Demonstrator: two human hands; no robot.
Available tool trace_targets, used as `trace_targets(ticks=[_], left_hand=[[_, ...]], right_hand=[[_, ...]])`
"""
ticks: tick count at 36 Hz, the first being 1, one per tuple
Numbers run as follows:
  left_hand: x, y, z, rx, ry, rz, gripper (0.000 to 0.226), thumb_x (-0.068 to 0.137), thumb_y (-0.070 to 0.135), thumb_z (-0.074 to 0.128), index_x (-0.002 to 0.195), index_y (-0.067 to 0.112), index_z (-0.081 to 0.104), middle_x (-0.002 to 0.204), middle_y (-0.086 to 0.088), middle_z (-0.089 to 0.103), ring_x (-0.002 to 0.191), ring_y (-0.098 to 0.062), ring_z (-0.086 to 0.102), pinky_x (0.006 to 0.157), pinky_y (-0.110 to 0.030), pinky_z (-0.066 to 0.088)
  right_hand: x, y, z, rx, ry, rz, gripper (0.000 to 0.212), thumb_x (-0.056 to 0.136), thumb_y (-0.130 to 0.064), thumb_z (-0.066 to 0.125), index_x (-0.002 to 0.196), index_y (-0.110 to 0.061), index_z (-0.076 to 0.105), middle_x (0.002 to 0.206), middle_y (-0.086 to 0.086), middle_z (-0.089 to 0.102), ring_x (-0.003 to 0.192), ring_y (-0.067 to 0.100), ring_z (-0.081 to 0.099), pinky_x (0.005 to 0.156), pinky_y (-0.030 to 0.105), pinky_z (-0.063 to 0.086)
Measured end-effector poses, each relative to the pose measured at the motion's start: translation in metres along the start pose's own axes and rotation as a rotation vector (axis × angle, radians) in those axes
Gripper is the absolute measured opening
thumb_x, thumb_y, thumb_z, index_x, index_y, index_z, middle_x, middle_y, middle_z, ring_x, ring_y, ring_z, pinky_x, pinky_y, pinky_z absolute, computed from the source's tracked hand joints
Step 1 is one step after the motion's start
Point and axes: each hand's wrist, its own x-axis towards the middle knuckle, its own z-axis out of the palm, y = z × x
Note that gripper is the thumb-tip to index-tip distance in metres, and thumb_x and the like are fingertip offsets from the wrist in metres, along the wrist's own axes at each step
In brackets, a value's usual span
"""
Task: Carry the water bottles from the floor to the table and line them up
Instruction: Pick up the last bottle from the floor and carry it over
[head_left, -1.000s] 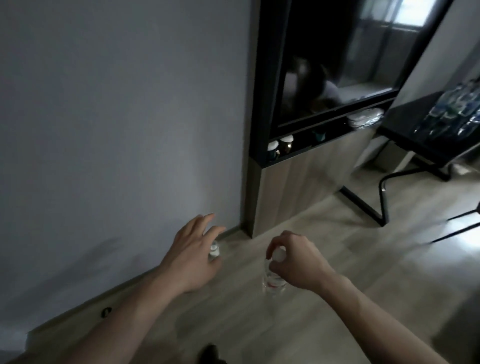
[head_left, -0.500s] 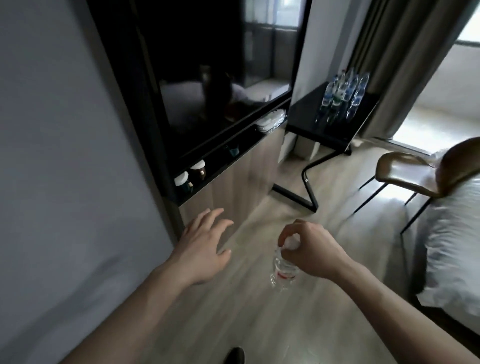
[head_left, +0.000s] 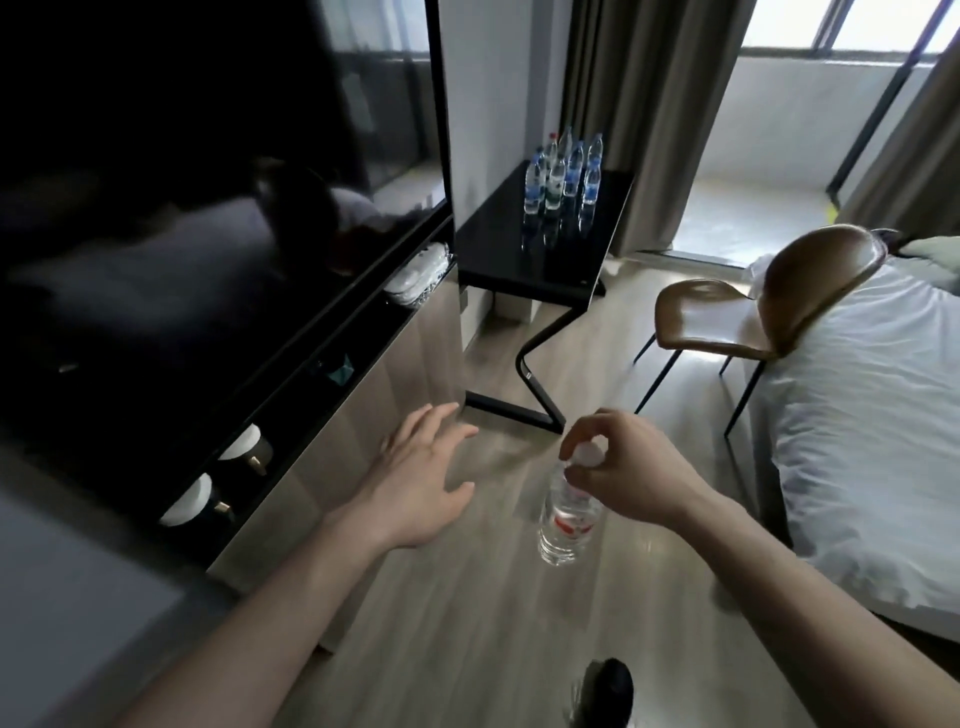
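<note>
Bottle (head_left: 567, 512) hangs above floor (head_left: 467, 623), right hand (head_left: 626, 470) fingers pinching its cap. Left hand (head_left: 423, 480) empty, fingers spread. More bottles (head_left: 563, 174) clustered on black surface (head_left: 524, 254) ahead.

We see a clear water bottle (head_left: 565, 514) with a red label and white cap hanging upright above the floor, pinched at its cap. Further off, a cluster of blue-labelled bottles (head_left: 563, 174) stands upright on the black surface (head_left: 498, 249), close together.
</note>
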Motion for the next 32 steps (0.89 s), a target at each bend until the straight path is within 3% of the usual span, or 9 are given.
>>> trace_targets(ticks=[16, 24, 32], left_hand=[[0.232, 0.08, 0.024, -0.045, 0.076, -0.133, 0.062, 0.087, 0.045, 0.062, 0.145, 0.037, 0.042, 0.16, 0.012, 0.022, 0.149, -0.012, 0.012, 0.121, -0.036, 0.021], [0.327, 0.088, 0.028, -0.056, 0.08, -0.184, 0.06, 0.087, 0.045, 0.062, 0.143, 0.041, 0.042, 0.16, 0.017, 0.02, 0.148, -0.006, 0.008, 0.12, -0.035, 0.019], [0.445, 0.067, 0.031, -0.078, 0.069, -0.179, 0.06, 0.087, 0.045, 0.059, 0.144, 0.041, 0.04, 0.16, 0.017, 0.018, 0.148, -0.006, 0.006, 0.121, -0.036, 0.018]], right_hand=[[0.184, 0.165, -0.112, 0.011, -0.079, -0.094, 0.014, 0.07, -0.029, 0.068, 0.081, -0.036, 0.068, 0.091, -0.013, 0.062, 0.084, 0.012, 0.063, 0.078, 0.037, 0.055], [0.28, 0.218, -0.153, 0.008, -0.09, -0.114, 0.012, 0.07, -0.028, 0.068, 0.081, -0.034, 0.068, 0.087, -0.014, 0.061, 0.083, 0.009, 0.061, 0.077, 0.033, 0.054], [0.379, 0.266, -0.174, 0.012, -0.069, -0.069, 0.013, 0.071, -0.028, 0.072, 0.078, -0.037, 0.067, 0.089, -0.015, 0.062, 0.081, 0.0, 0.057, 0.071, 0.02, 0.046]])
